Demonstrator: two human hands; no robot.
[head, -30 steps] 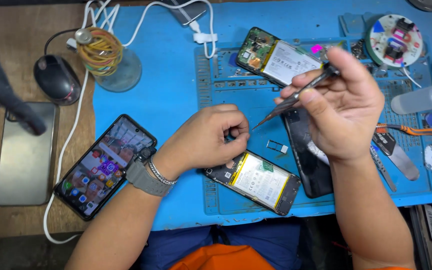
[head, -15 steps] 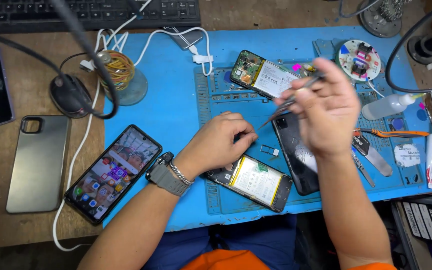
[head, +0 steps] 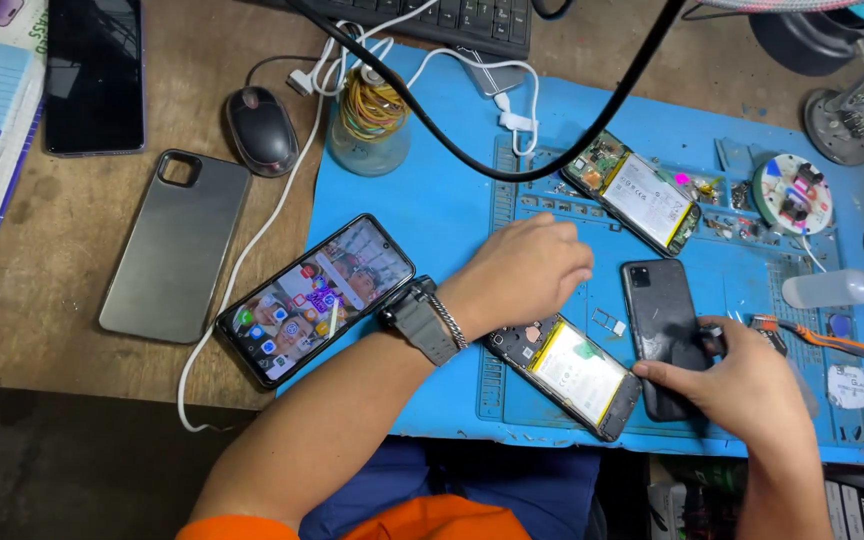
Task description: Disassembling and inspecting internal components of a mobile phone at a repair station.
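Fingers of the left hand (head: 527, 270) curl loosely, palm down on the blue mat (head: 432, 215), holding nothing, just above the opened phone (head: 567, 372) near the mat's front edge. Rightward, the right hand (head: 742, 385) now grips the black phone back (head: 664, 335); the tweezers raised earlier are hidden or gone.

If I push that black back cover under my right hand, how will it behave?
The black back cover looks glossy and lies flat on the blue mat, so it would probably slide rather than tip. It seems thin, likely light and slightly flexible. The right hand rests on its lower edge.
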